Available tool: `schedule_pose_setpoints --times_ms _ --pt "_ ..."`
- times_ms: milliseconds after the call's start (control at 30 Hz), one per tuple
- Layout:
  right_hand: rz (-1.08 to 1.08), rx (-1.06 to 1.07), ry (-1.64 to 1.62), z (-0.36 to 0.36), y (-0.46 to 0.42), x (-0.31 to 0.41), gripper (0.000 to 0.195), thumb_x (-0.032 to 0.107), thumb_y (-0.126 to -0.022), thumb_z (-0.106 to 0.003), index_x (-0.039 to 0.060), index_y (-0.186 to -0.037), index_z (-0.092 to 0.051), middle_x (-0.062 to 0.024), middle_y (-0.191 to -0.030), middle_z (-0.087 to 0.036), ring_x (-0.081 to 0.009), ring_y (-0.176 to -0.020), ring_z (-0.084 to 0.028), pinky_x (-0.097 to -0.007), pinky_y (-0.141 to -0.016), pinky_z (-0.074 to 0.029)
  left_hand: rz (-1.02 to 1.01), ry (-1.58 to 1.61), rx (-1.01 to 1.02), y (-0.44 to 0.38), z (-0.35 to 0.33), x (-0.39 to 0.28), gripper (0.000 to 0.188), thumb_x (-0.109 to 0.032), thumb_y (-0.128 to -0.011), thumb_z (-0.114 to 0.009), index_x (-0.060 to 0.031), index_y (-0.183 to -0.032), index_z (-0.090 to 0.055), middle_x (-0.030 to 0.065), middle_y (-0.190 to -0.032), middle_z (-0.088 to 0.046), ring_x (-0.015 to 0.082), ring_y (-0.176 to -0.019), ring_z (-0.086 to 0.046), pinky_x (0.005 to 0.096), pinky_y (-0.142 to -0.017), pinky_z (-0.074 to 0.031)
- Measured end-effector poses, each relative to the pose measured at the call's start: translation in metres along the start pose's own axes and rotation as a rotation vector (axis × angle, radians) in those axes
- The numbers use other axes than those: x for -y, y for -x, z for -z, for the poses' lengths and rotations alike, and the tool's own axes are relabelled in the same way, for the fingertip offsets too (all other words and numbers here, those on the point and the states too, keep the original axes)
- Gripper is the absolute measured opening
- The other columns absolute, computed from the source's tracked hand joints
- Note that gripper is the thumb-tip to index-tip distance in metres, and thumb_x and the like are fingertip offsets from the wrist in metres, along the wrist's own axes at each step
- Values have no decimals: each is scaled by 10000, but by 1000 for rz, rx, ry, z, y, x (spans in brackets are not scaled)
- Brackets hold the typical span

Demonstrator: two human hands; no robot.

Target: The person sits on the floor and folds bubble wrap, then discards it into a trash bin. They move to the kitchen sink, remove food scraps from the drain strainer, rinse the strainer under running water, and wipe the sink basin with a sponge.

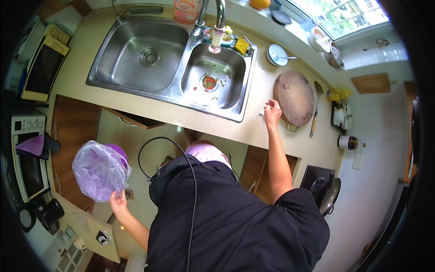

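At the lower left my left hand (119,200) grips the rim of a purple bin (100,171) lined with a clear plastic bag. My right hand (273,110) is over the beige counter, close to the left edge of a round wooden chopping board (295,98). Its fingers are curled, and a small white thing (261,113) shows beside them; whether they hold it is unclear. Between the hands lies a double stainless steel sink (185,73). Red and green food scraps (209,82) sit over the drain of its smaller basin, with a few bits scattered around.
A faucet (220,20) rises behind the sink, beside a yellow sponge (241,45). A white bowl (277,55) with a utensil stands behind the board, and a ladle (316,105) lies to its right. An open cabinet door (134,117) juts out below the counter.
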State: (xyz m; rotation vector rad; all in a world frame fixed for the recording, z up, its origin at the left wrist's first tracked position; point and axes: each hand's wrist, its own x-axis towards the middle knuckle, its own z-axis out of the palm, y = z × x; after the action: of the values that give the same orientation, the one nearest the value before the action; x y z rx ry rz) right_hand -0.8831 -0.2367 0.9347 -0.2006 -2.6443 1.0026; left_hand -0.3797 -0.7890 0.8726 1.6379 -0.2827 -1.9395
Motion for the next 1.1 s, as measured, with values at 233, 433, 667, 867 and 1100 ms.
schedule_pose_setpoints --times_ms 233,433,667,867,1100 --pt "183 328 -171 -118 -33 58 206 14 -845 -513 -1 -1039 -580 -119 -893 -670 -175 -739 -667 -288 -612 -551 58 238 -36 40 -9 12 328 74 -805 -477 107 -1132 -474 204 -1147 -565 348 -1066 -554 490 -959 -460" --pt "24 477 -359 -181 -63 92 216 -3 -854 -497 -26 -1062 -553 -134 -963 -654 -191 -757 -670 -287 -593 -562 11 349 -102 75 1 30 339 65 -825 -460 109 -1162 -462 209 -1184 -545 351 -1105 -528 493 -975 -448" --pt "-155 514 -410 -230 -107 84 230 -2 -788 -500 -42 -991 -600 -148 -861 -667 -191 -684 -663 -314 -595 -548 -19 397 -247 92 28 42 319 32 -843 -466 123 -1149 -455 210 -1186 -543 346 -1095 -533 482 -980 -444" --pt "-156 447 249 -296 -133 1 229 134 -736 -587 -50 -845 -667 -182 -753 -654 -261 -675 -660 -360 -621 -521 -61 354 -251 104 33 52 292 27 -840 -476 115 -1119 -477 206 -1159 -563 324 -1081 -548 468 -974 -450" --pt "-250 356 332 -316 -123 17 320 237 -725 -646 -10 -926 -673 -244 -991 -633 -360 -958 -616 -415 -829 -488 -48 366 -291 128 27 60 321 44 -827 -487 118 -1139 -466 200 -1177 -559 319 -1107 -536 458 -981 -444"
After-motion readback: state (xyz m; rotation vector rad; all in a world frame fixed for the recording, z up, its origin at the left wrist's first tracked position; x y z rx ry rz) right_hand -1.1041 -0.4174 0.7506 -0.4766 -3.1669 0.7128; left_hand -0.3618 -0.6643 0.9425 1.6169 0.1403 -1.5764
